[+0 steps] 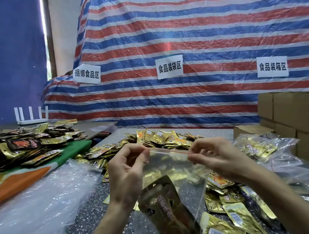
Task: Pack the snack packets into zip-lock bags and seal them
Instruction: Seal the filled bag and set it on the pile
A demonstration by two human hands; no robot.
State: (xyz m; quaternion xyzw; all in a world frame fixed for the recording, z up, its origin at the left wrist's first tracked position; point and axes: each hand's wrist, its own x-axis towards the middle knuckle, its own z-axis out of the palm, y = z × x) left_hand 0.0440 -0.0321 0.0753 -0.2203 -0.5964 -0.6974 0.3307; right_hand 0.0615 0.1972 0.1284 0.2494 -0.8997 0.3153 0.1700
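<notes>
A clear zip-lock bag (175,171) with a red seal strip hangs in front of me above the speckled table (87,212). My left hand (125,173) pinches the left end of its top edge. My right hand (217,158) pinches the right end of the seal. A gold snack packet (165,205) sits inside the bag near its bottom. Loose gold snack packets (163,136) lie heaped behind the bag and more of them (232,220) lie at the lower right.
A second pile of dark and gold packets (25,143) covers a green and orange cloth at left. Clear plastic sheeting (36,201) lies at the lower left, filled plastic bags (259,148) at right, cardboard boxes (295,115) far right. A striped tarp with paper signs hangs behind.
</notes>
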